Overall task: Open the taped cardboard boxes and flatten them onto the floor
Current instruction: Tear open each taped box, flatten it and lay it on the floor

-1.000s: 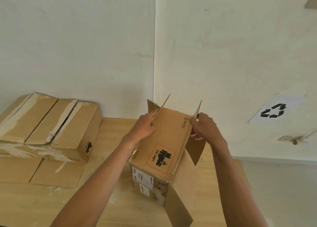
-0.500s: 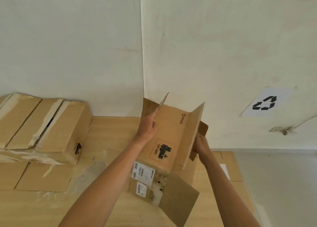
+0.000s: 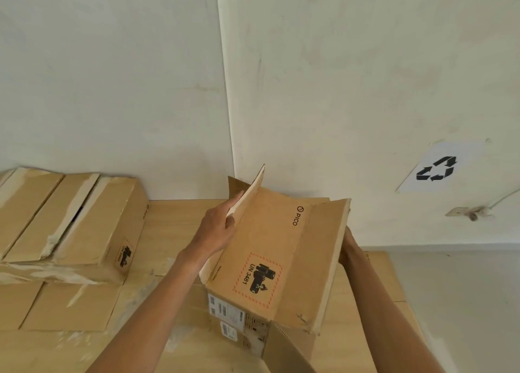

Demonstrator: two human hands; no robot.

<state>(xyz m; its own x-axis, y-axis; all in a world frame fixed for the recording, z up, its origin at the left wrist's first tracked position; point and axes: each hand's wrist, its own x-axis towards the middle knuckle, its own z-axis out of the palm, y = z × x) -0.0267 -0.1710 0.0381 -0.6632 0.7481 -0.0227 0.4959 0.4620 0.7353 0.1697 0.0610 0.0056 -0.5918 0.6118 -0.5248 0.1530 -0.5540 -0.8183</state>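
Note:
A brown cardboard box point(image 3: 270, 248) marked PICO and UN 3481 is held above the wooden table, its flaps open at both ends. My left hand point(image 3: 216, 232) grips the box's left flap near the far end. My right hand point(image 3: 347, 246) is behind the right panel, mostly hidden, holding that side. White labels show on the box's near end. A stack of taped cardboard boxes point(image 3: 67, 217) sits at the left on the table, with whitish tape along the seams.
The wooden table point(image 3: 174, 223) stands in a corner of white walls. Flat cardboard point(image 3: 56, 305) lies under the left stack. A sheet with a recycling symbol point(image 3: 436, 170) hangs on the right wall, above a wall socket point(image 3: 467, 212). Grey floor lies at right.
The right panel of the box has swung outward and my right hand has slipped down behind it. My left hand has stayed on the left flap. The view has shifted slightly.

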